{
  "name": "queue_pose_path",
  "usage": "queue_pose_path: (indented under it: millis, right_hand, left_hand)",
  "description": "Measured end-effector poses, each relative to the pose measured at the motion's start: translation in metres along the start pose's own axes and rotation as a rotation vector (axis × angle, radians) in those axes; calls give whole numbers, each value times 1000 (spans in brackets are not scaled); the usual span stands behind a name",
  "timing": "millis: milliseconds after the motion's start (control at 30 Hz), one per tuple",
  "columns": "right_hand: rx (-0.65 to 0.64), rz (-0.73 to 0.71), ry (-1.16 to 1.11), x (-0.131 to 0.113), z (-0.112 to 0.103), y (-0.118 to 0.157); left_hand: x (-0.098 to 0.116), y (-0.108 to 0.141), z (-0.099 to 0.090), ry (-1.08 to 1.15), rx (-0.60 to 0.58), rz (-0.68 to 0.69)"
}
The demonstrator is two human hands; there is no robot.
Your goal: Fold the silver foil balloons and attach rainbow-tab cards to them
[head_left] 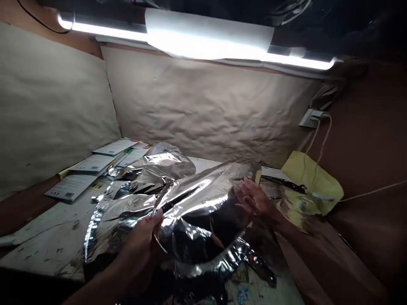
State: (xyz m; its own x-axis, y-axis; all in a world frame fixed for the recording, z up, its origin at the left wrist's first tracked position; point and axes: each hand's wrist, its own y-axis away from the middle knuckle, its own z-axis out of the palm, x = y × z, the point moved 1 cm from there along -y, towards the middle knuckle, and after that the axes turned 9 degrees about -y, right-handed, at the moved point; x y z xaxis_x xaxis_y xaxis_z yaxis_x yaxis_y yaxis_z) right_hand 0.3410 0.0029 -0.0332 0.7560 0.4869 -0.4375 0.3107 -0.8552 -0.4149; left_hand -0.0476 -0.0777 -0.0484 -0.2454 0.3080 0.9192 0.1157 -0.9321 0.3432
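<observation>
A shiny silver foil balloon (203,190), flat and creased, spans the space between my two hands. My left hand (146,231) pinches its left edge, with the thumb on top and the other fingers mostly hidden beneath. On its right side lies my right hand (252,197), fingers stretched out and resting against the foil. Under and to the left, more silver foil (111,207) with a curved, crinkled rim covers the table. Another crumpled foil piece (168,159) lies behind, toward the wall.
White printed cards (74,184) with barcodes overlap at the back left. A yellow sheet (324,184) lies at the right, near cords from a wall outlet (310,118). Brown paper (206,110) lines the wall under a lit tube (302,60). The worn tabletop (47,241) shows at left.
</observation>
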Motion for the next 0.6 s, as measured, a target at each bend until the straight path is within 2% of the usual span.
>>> queue_pose_path:
  millis: [100, 133, 200, 300, 367, 467, 600]
  right_hand:
    - [-291, -61, 65, -28, 41, 7]
    - [-362, -48, 91, -32, 51, 8]
    - [-454, -23, 131, -33, 65, 10]
    - [-498, -27, 155, -28, 73, 11]
    - [-503, -37, 160, -25, 75, 10]
    - [-525, -65, 167, -23, 76, 6]
    - [-489, -102, 196, -32, 79, -2]
  left_hand:
    - [-23, 24, -22, -20, -75, -81]
    - [-26, 30, -31, -54, -95, -73]
    - [-21, 37, -52, -190, -71, 46]
    - [-2, 39, -84, -631, 66, 294]
    - [11, 35, -98, -951, 89, 350]
    - [24, 24, -103, -1183, 3, 314]
    - [35, 2, -94, -1235, -184, 270]
